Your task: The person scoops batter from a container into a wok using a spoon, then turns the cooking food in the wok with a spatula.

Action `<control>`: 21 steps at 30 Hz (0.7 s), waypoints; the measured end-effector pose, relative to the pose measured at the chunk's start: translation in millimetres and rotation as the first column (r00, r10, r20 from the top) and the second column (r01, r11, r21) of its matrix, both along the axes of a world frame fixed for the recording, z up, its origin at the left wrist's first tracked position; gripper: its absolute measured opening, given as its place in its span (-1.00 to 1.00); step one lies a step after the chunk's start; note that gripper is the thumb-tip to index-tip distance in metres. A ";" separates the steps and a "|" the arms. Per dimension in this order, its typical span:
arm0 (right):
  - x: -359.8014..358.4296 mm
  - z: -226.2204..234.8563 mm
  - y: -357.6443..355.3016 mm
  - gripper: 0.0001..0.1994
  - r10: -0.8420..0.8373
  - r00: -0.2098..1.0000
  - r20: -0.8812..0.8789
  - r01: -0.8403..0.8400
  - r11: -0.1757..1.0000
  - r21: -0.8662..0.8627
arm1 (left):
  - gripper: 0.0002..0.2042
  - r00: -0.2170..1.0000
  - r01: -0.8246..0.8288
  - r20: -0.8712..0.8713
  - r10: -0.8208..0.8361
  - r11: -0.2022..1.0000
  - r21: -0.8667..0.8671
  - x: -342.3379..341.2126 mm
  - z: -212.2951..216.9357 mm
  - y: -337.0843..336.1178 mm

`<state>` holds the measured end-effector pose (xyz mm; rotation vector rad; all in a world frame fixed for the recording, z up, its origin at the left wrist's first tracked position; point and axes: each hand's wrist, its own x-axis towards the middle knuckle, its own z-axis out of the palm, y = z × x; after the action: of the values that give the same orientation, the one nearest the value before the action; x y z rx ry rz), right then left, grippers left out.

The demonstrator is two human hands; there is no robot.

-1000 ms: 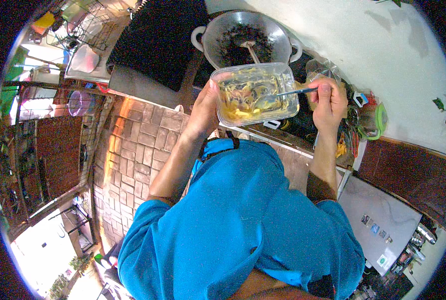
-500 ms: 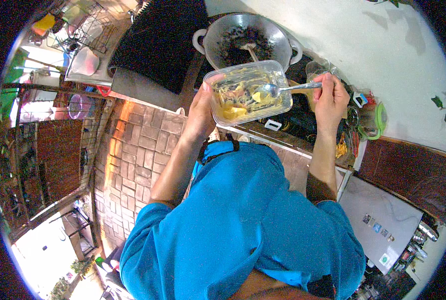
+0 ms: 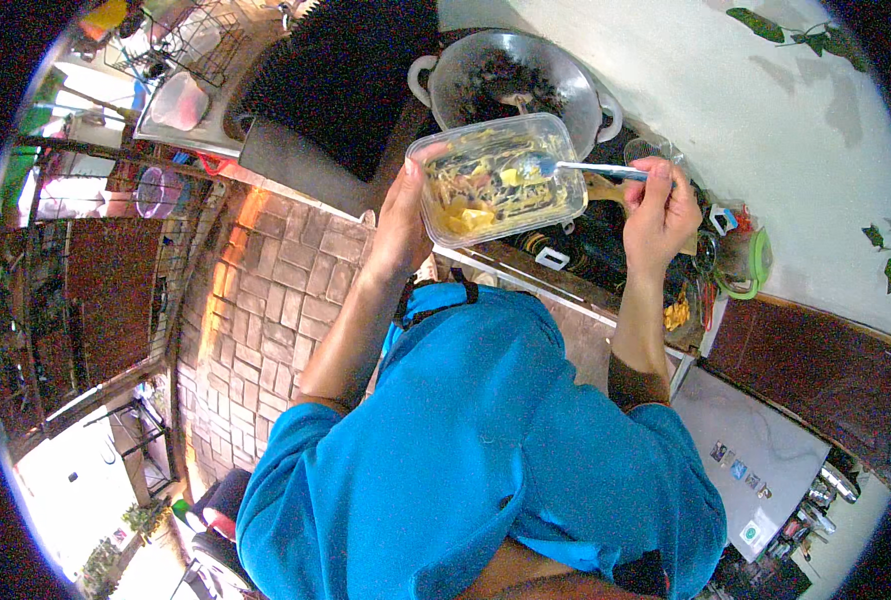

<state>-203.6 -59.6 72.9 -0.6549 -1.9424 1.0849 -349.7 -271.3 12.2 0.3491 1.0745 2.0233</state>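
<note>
My left hand (image 3: 403, 215) grips the left side of a clear rectangular plastic container (image 3: 578, 205), tilted so its inside shows. Yellow, creamy residue and a few soft yellow lumps (image 3: 469, 218) coat its bottom and walls. In my right hand (image 3: 663, 212) is the handle of a metal spoon (image 3: 606, 171), its bowl inside the container against the residue. Just beyond the container sits a big grey wok (image 3: 566, 80) with two loop handles. Dark bits lie in the wok, along with the end of a utensil that the container partly hides.
The stove counter (image 3: 586, 285) runs under my hands. A green-rimmed clear container (image 3: 756, 262) stands at the right, near the white wall. A black ridged sheet (image 3: 346, 90) lies left of the wok, and a wire dish rack (image 3: 191, 45) is at the far left.
The spoon has shifted slightly within the container, its handle now lying flatter. My view has turned a little, so the wok appears further right. Both hands keep their hold.
</note>
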 end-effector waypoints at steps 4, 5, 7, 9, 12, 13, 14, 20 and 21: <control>-12.9 0.1 17.4 -0.74 -0.132 0.990 -0.041 0.121 0.971 -0.207 | -0.45 0.991 -0.076 0.107 0.074 0.997 0.024 -10.5 -13.1 -2.5; -23.2 -2.9 23.7 -0.75 -0.207 0.975 -0.078 0.182 0.951 -0.249 | -0.45 0.989 -0.112 0.095 0.113 0.994 -0.020 -15.7 -19.3 -5.3; -34.8 -14.8 48.1 -0.75 -0.233 0.972 -0.018 0.227 0.962 -0.152 | -0.45 0.984 -0.130 0.120 0.130 0.991 -0.012 -23.6 -29.3 -10.9; -53.6 -31.7 63.4 -0.75 -0.292 0.955 0.053 0.290 0.956 0.039 | -0.44 0.984 -0.100 0.148 0.101 0.995 -0.014 -32.8 -30.0 -25.4; -76.4 -76.8 90.3 -0.82 -0.207 0.975 0.081 0.148 0.875 0.461 | -0.44 0.962 -0.246 0.058 0.266 0.941 -0.233 -38.6 -28.3 -32.5; -83.3 -84.5 91.1 -0.82 -0.203 0.976 0.077 0.146 0.876 0.460 | -0.45 0.953 -0.265 0.120 0.277 0.958 -0.110 -45.1 -39.8 -35.4; -89.6 -92.2 91.3 -0.81 -0.157 0.976 0.153 0.074 0.892 0.445 | -0.45 0.953 -0.269 0.116 0.281 0.957 -0.109 -47.4 -49.1 -41.3; -117.7 -136.5 109.9 -0.82 -0.067 0.970 0.232 -0.062 0.861 0.504 | -0.45 0.955 -0.251 0.136 0.264 0.962 -0.105 -55.6 -45.0 -36.6; -121.0 -139.8 110.8 -0.82 -0.055 0.968 0.246 -0.075 0.868 0.491 | -0.45 0.944 -0.279 0.143 0.296 0.952 -0.127 -55.7 -48.2 -35.8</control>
<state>-324.6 51.2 -66.9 -0.5069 -2.3257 0.4740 -405.4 -307.1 -36.0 -0.0300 1.1787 2.1957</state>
